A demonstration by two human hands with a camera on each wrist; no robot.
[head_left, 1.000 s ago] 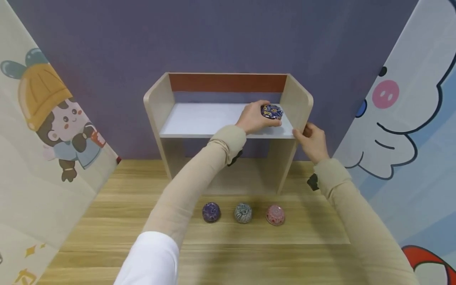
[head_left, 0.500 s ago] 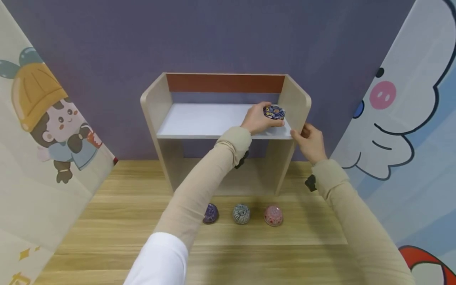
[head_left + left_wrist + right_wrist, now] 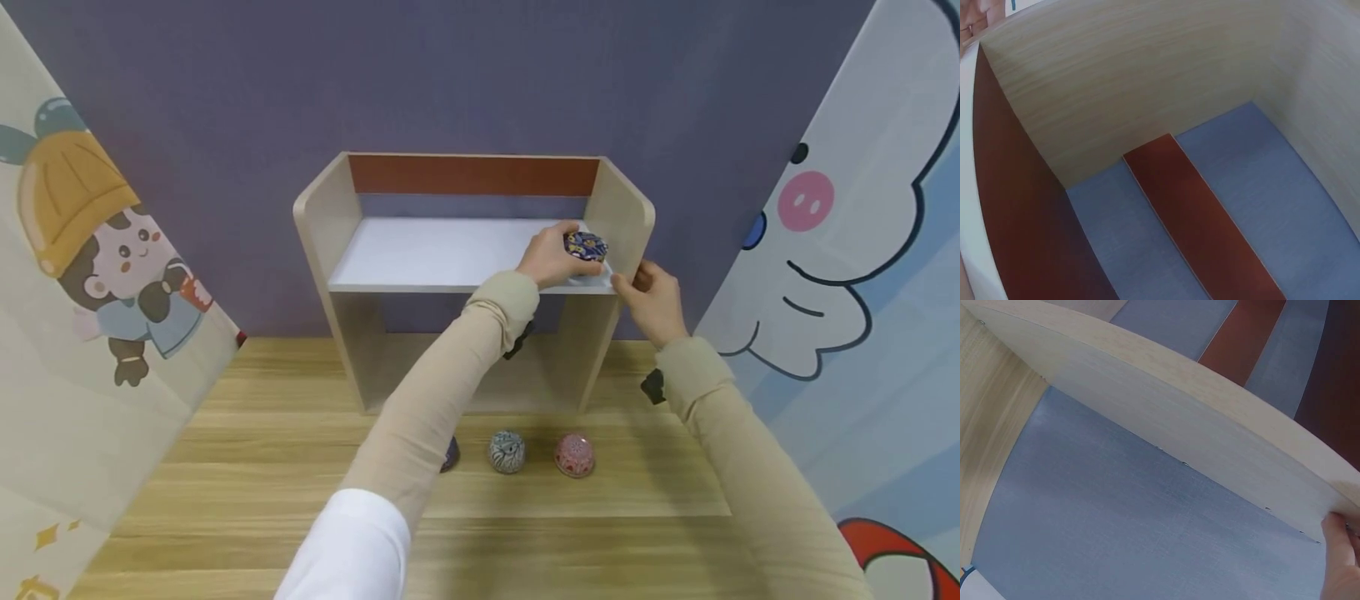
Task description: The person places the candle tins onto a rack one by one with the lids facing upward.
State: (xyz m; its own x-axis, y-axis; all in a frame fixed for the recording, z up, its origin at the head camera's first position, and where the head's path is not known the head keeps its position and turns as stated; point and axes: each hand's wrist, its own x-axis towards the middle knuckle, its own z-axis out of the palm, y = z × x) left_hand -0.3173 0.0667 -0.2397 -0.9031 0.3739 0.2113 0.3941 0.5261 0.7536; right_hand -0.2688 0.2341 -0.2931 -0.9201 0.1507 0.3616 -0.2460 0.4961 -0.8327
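My left hand [image 3: 555, 257] grips a small round tin [image 3: 587, 245] by its side, thumb toward the front. The tin has a dark blue lid with a yellow floral pattern. It is over the right end of the white upper shelf [image 3: 435, 250], close to the right side panel [image 3: 618, 212]. At that panel's front edge, level with the shelf, my right hand [image 3: 654, 302] pinches the board. In the right wrist view, its fingers [image 3: 1338, 550] appear at the panel's edge. The left wrist view looks into the lower compartment and does not show the tin.
On the wooden table [image 3: 247, 467], before the unit, sit a black-and-white round tin [image 3: 507, 452], a pink one [image 3: 575, 455] and a purple one [image 3: 451, 455], partly hidden by my left forearm. A red-brown board [image 3: 472, 175] spans the unit's back.
My left hand has moved the blue tin a little to the right and toward the shelf's front. My left forearm now covers most of the purple tin. The right hand stays at the panel.
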